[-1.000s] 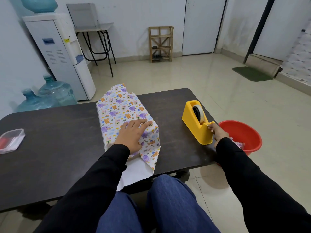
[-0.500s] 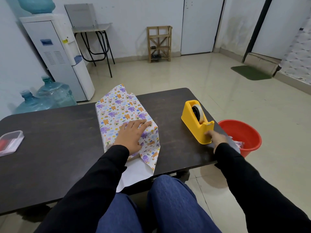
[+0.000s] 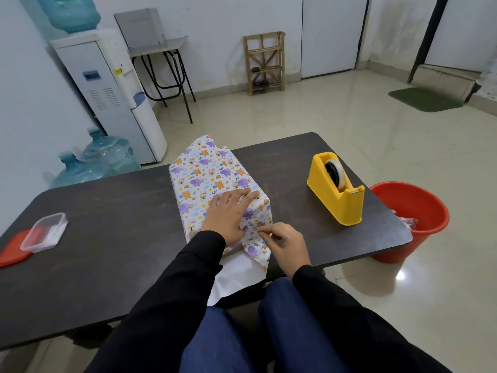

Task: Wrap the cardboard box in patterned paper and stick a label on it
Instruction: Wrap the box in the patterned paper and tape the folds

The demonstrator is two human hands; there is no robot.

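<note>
The box, covered in white paper printed with cartoon animals [image 3: 207,176], lies lengthwise on the dark table [image 3: 113,219]. My left hand [image 3: 228,216] presses flat on the near top of the paper with straight fingers. My right hand [image 3: 285,243] is at the near right corner of the parcel, its thumb and forefinger pinching a small piece of tape against the paper there. A loose flap with a white underside [image 3: 236,275] hangs over the table's near edge. No bare cardboard shows.
A yellow tape dispenser [image 3: 337,192] stands on the table's right side. A clear plastic container [image 3: 44,232] with its red lid [image 3: 13,251] lies at the left. A red bucket [image 3: 414,208] sits on the floor to the right.
My right hand left the tape dispenser and came across to the near right corner of the parcel. The left hand stayed pressed on the paper.
</note>
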